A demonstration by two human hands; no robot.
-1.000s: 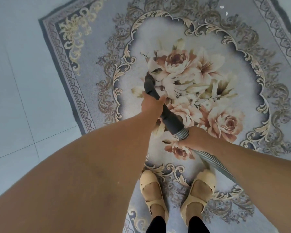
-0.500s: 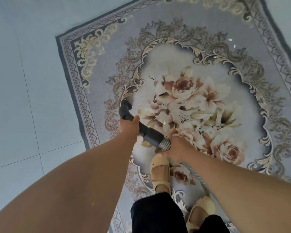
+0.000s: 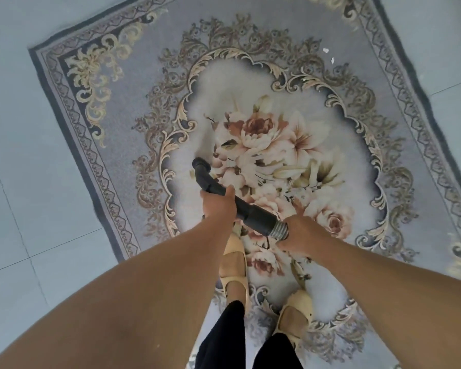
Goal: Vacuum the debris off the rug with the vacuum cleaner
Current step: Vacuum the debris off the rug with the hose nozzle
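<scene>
The pale tiled floor [image 3: 16,161] is bordering the grey-blue ornate woven rug [image 3: 144,83] on the left. The black plastic vacuum wand [image 3: 253,214] is slanting over the rug's floral centre, its round nozzle end pointing to the upper left. The left hand [image 3: 218,206] is wrapping its grip around the wand's middle. The right hand [image 3: 304,237] is closing its grip on the silver ribbed hose [image 3: 280,231] just behind the wand. Small white debris flecks [image 3: 325,50] are lying on the rug's upper right, well apart from the nozzle.

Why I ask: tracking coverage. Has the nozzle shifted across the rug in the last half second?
Yes. The nozzle moved right, off the scroll border toward the printed flowers.
</scene>
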